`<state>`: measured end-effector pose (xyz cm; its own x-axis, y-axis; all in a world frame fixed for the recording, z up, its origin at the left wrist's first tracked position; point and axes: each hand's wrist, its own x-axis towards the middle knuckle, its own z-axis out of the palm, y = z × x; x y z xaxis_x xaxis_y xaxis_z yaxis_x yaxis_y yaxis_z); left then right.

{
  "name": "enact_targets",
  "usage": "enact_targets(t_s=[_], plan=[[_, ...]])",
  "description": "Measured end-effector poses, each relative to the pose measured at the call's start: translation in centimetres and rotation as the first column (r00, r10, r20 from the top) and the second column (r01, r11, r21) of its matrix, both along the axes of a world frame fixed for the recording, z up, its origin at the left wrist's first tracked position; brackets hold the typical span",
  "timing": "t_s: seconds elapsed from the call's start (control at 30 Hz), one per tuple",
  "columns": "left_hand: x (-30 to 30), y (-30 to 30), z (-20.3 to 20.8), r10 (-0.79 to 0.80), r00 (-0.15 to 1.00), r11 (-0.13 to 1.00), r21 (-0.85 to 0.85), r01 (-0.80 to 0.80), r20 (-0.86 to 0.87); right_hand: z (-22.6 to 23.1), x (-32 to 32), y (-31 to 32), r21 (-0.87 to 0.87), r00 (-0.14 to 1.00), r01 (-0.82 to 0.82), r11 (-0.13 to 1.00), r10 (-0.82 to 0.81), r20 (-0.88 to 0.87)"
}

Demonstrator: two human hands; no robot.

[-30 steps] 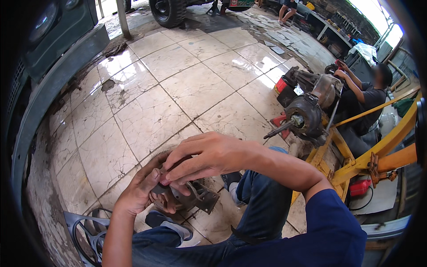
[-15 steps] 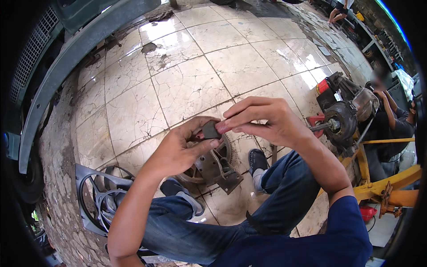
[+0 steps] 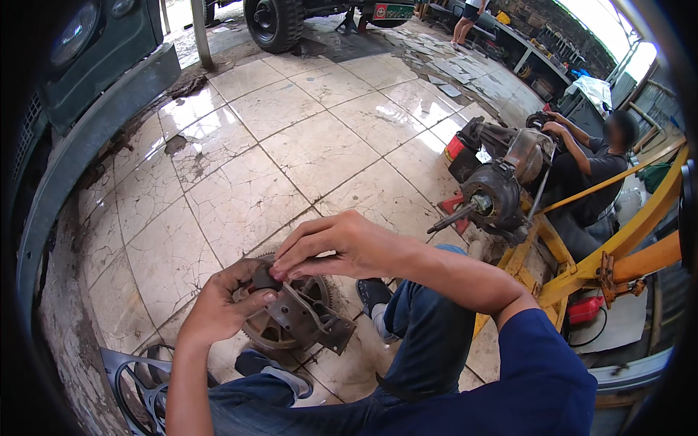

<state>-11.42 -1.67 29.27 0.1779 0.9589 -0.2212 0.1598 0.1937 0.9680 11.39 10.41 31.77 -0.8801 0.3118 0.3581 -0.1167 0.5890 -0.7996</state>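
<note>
My left hand (image 3: 222,305) is closed around a dark grey rounded piece (image 3: 263,277), thumb along its near side. The fingertips of my right hand (image 3: 345,243) pinch a small reddish piece (image 3: 277,273) against that dark piece; its exact kind is too small to make out. Just below both hands, a toothed metal wheel (image 3: 263,330) lies on the floor between my shoes. A flat metal bracket (image 3: 294,311) with holes sits on top of the wheel, partly hidden by my left hand.
A greenish vehicle's bumper (image 3: 87,134) runs along the left. At the right, a greasy gearbox-like assembly (image 3: 494,185) stands near a yellow metal frame (image 3: 582,280); a co-worker (image 3: 592,163) sits behind it. A grey slotted part (image 3: 138,385) lies by my left leg.
My view has swung up and to the right, bringing the far vehicle and more of the co-worker into sight. Both hands still hold the dark and reddish pieces together above the wheel.
</note>
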Motion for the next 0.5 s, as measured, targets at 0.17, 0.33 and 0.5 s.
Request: enact_targets(t_s=[0.17, 0.33, 0.5], plan=[[1.3, -0.3, 0.5, 0.156, 0.928, 0.958, 0.280, -0.059, -0.338, -0.6, -0.5, -0.8, -0.189, 0.987, 0.151, 0.970, -0.136, 0.089], [2.1, -0.1, 0.8, 0.255, 0.867, 0.928, 0.360, -0.095, -0.428, -0.6, -1.1, -0.9, -0.470, 0.966, 0.228, 0.853, -0.140, 0.216], [1.1, 0.2, 0.2, 0.193, 0.846, 0.928, 0.371, 0.006, -0.497, -1.1, -0.9, -0.6, -0.494, 0.970, 0.215, 0.842, -0.126, 0.208]])
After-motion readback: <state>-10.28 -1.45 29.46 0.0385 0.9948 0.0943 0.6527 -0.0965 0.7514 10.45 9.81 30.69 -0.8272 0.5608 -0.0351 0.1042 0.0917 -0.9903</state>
